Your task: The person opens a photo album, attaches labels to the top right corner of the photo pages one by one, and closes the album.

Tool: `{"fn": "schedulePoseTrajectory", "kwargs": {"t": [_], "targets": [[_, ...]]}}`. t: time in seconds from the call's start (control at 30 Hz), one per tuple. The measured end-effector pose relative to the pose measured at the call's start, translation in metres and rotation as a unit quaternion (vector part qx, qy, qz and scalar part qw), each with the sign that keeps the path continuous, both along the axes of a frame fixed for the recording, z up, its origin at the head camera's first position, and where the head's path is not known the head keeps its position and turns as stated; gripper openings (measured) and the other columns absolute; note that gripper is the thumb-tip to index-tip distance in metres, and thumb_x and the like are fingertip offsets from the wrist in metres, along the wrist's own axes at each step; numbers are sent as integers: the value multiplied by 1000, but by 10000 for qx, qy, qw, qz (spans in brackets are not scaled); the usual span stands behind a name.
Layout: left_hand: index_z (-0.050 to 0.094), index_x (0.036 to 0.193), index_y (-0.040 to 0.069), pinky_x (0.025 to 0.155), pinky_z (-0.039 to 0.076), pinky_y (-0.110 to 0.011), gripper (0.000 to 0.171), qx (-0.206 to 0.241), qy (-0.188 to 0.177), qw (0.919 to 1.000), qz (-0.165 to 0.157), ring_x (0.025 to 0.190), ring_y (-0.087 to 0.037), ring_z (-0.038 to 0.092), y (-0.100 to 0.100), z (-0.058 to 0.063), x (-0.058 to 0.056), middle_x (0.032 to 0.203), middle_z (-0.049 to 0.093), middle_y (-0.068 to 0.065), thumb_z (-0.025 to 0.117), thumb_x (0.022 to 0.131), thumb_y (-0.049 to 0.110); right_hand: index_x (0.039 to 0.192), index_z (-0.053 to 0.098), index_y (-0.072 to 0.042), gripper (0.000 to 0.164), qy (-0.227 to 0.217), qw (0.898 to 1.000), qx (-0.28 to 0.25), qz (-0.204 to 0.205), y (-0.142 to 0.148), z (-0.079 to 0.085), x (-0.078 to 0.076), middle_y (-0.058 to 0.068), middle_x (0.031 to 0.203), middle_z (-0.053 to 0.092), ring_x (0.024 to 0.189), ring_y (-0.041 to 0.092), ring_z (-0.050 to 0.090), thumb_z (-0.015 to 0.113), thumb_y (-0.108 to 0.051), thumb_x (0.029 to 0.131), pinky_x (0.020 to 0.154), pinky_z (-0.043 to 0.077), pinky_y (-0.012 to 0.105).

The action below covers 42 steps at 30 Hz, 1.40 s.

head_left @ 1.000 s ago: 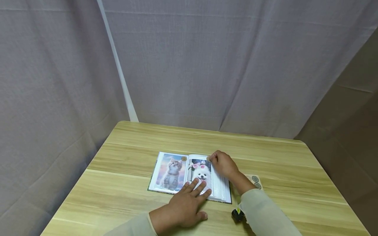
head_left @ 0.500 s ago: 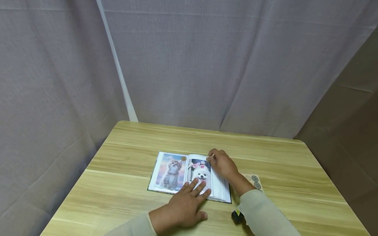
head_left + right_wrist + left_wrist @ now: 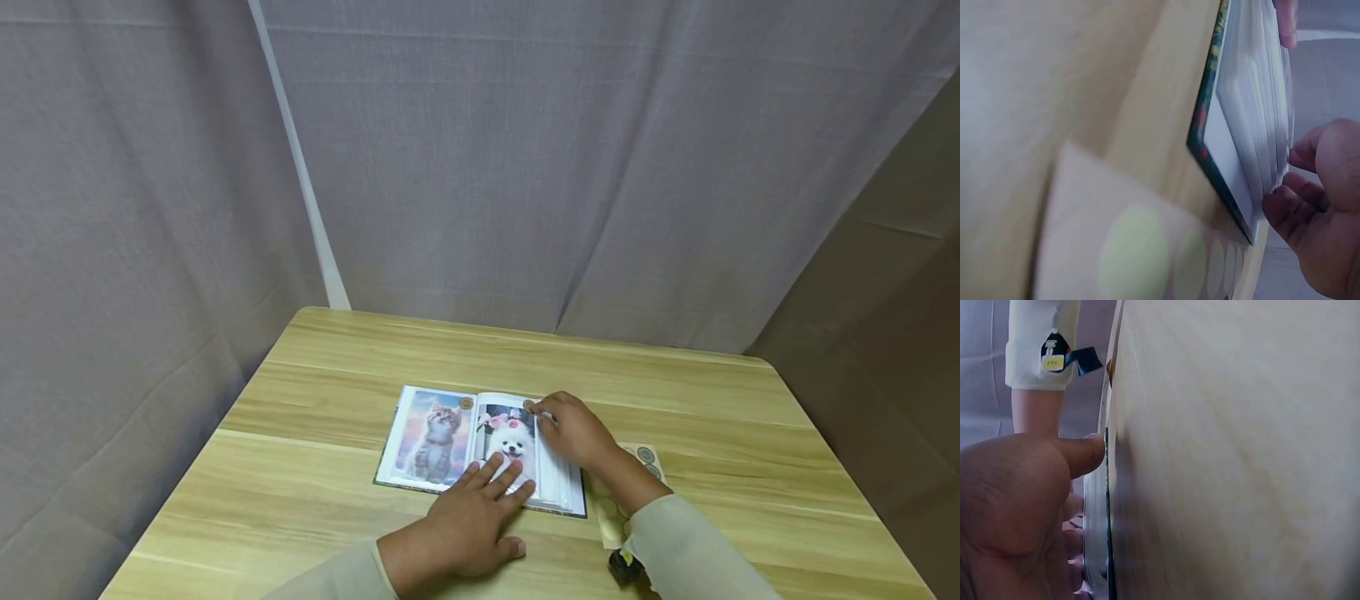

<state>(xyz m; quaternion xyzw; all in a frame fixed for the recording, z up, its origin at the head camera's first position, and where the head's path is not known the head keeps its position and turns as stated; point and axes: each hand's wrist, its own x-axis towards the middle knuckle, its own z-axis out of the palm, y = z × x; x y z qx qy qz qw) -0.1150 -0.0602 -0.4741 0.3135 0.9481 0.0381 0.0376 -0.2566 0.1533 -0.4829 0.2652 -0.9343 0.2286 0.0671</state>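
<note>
An open photo album (image 3: 558, 493) lies on the table, with a kitten photo (image 3: 435, 442) on the left page and a white dog photo (image 3: 512, 437) on the right. My left hand (image 3: 476, 521) rests flat with spread fingers over the lower part of the dog photo. At the top right corner of that photo is a small round sticker (image 3: 528, 406), which my right hand (image 3: 576, 429) touches with its index fingertip. Another round sticker (image 3: 467, 403) is on the kitten page. In the right wrist view, my other right fingers (image 3: 1282, 209) bend beside the page edges (image 3: 1260, 100).
A sheet of round stickers (image 3: 612, 529) lies right of the album, partly under my right forearm. A small black device with a yellow label (image 3: 1054, 356) sits on my right sleeve. Grey curtains (image 3: 465, 167) stand behind the wooden table (image 3: 315, 383).
My right hand has gone from pinching at the sticker to touching it with the fingertip, and its forearm has shifted slightly right, baring more of the sticker sheet. My left hand has stayed put.
</note>
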Motion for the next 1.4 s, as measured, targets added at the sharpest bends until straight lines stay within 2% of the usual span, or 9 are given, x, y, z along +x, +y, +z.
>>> {"fn": "schedulePoseTrajectory", "kwargs": {"t": [0.1,0.33,0.6,0.7,0.83,1.27,1.4], "targets": [[30,163,27,122,22,-46,76,33,-6,10000,-11,155,-29,14,0,-1,-1,169,21,-2,53,99,62,133,67,-3,35,24,9993,184,316,6,4,11,20,128,64,122,41,58,60,-8,99,104,45,56],[31,162,27,121,24,-46,76,21,75,10000,-4,155,-28,16,0,-1,0,168,22,-2,54,99,61,137,61,3,39,-87,9942,623,868,21,9,34,26,141,56,132,44,51,58,-10,101,108,41,58],[30,163,29,121,23,-45,76,7,-16,10000,70,155,-27,14,1,1,0,169,21,0,54,98,62,142,60,-4,42,-338,9909,911,931,33,10,57,17,151,50,138,39,47,59,-18,102,100,45,64],[30,163,29,121,23,-46,76,53,-74,9999,79,155,-27,13,1,2,0,169,20,0,54,98,62,144,57,-3,45,-320,9890,1001,1040,36,10,63,17,153,48,140,38,46,60,-19,102,104,43,62],[30,162,29,122,22,-46,75,148,-140,9998,74,155,-27,13,0,2,0,169,20,0,55,99,60,147,53,-2,49,-285,9871,1086,1141,38,8,68,18,156,44,142,36,42,61,-19,102,109,40,58],[32,162,29,121,22,-49,73,440,-306,9985,143,155,-25,12,-7,4,0,169,21,1,56,99,58,148,54,-4,50,-185,9860,1286,1047,36,8,72,16,157,43,144,34,41,61,-21,101,109,41,55],[36,161,28,119,26,-52,72,574,-63,9982,126,154,-25,21,-9,5,-2,167,27,1,61,98,53,147,55,-4,49,-119,9857,1290,1078,37,8,71,16,156,44,143,34,42,61,-20,101,108,42,55]]}}
